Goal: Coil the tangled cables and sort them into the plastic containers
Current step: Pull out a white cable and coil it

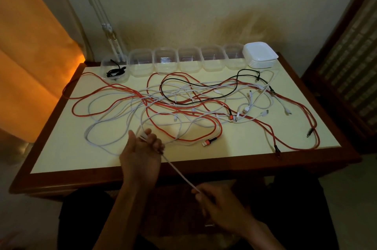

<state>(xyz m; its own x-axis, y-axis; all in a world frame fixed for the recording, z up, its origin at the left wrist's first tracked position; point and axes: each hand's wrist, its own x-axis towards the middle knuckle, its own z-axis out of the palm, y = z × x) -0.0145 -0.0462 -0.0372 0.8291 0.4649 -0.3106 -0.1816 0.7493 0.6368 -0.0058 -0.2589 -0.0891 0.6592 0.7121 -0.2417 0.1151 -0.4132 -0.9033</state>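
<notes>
The left hand point(140, 156) grips a thin white cable point(179, 172), pulled taut to the pinching right hand point(220, 207). Red, white and black cords tangle on the smooth cream tabletop point(61, 147) before clear rounded plastic containers point(165, 62).

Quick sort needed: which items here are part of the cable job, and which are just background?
Job:
- white cable, stretched between left hand and right hand
- red cables, black cable, other white cables tangled on table
- clear containers; the leftmost container already holds a black cable
- lid stack

Background:
- orange curtain
- wall pipe
</notes>
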